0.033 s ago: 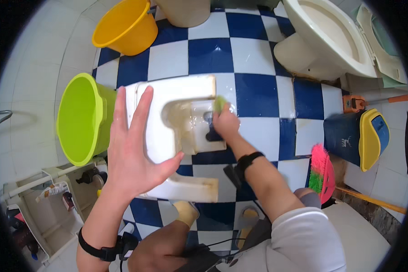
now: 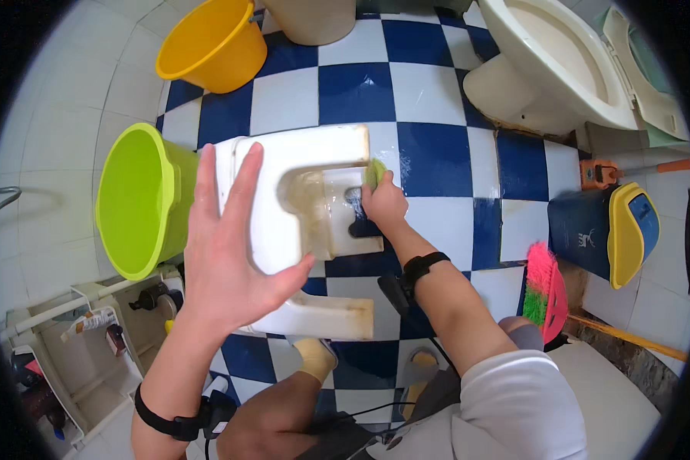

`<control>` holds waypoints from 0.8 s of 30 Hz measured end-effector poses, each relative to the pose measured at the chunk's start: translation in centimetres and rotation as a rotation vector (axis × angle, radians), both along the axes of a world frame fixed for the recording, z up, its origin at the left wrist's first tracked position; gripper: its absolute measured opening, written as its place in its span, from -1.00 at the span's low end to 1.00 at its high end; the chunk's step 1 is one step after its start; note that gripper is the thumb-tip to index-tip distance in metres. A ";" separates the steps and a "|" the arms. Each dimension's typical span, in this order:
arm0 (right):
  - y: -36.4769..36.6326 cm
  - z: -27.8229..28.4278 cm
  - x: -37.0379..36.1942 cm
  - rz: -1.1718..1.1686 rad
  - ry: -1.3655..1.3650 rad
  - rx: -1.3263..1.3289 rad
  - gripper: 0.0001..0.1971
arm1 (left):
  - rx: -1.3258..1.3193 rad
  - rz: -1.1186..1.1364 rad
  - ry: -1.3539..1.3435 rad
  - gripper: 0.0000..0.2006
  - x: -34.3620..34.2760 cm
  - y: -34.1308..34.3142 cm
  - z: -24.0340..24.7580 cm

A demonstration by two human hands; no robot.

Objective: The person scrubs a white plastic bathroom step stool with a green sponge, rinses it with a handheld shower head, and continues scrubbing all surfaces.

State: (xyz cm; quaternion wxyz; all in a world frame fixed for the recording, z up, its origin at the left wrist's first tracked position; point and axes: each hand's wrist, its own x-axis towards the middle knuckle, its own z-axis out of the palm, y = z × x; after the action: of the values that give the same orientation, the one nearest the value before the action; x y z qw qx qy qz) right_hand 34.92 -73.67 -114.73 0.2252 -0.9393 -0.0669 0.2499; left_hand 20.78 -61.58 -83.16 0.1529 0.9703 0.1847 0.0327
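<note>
The white stool (image 2: pixel 268 226) is at nine o'clock from centre, the left hand (image 2: pixel 226 268) spread open against it; the right hand (image 2: pixel 383 205) has its grip closed on a green sponge (image 2: pixel 374 172). Wetness could make the stool slip. The green tub (image 2: pixel 134 203) crowds nine o'clock beyond; the yellow bucket (image 2: pixel 230 65) stands at eleven.

Left fingers (image 2: pixel 244 180) splay across a white stool (image 2: pixel 307 146) (glistening inside); right fingers (image 2: pixel 382 195) hold a green scrubber (image 2: pixel 373 172).

White tiled walls (image 2: pixel 61 115) meet a blue-and-white checkered floor (image 2: pixel 433 157).
</note>
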 end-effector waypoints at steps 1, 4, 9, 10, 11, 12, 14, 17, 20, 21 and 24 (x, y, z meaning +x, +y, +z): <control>0.1 -0.4 0.8 -0.003 0.073 -0.024 -0.44 | 0.011 -0.001 0.006 0.10 -0.1 -0.3 -0.1; -0.7 -0.9 2.2 -0.149 0.071 0.162 -0.35 | -0.027 0.046 0.013 0.11 -0.2 -0.9 -0.1; -1.9 -0.4 2.4 0.051 0.079 0.008 -0.46 | 0.044 0.089 0.033 0.08 0.6 -1.3 -0.2; -1.5 -0.6 2.8 0.176 0.082 0.008 -0.47 | 0.056 0.085 0.046 0.08 0.8 -1.6 -0.2; -1.0 -0.9 3.4 0.328 0.156 -0.026 -0.48 | 0.054 0.065 0.052 0.07 1.1 -1.8 -0.2; -0.5 -1.4 4.0 0.292 0.045 0.003 -0.48 | 0.053 0.046 0.062 0.07 1.4 -2.1 -0.2; 1.0 -3.0 6.1 0.261 -0.044 -0.019 -0.47 | 0.033 0.025 0.095 0.06 1.6 -3.1 0.1; 1.7 -5.1 7.4 0.312 -0.219 0.198 -0.45 | 0.006 -0.001 0.106 0.08 2.2 -3.4 0.4; -0.3 -5.4 5.8 0.467 -0.145 0.060 -0.42 | 0.067 0.054 0.141 0.10 2.5 -3.0 0.3; -1.4 -5.0 4.8 0.510 -0.002 -0.032 -0.40 | 0.089 0.056 0.129 0.11 2.6 -2.8 0.3; -2.6 -3.2 5.2 0.403 -0.084 0.079 -0.39 | 0.032 -0.006 0.104 0.12 2.7 -3.1 0.1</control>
State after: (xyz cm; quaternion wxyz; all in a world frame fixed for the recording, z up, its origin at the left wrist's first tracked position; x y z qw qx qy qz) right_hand 40.11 -76.27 -117.95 0.2043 -0.9070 -0.2724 0.2479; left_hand 23.48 -64.71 -83.09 0.1277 0.9735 0.1890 -0.0153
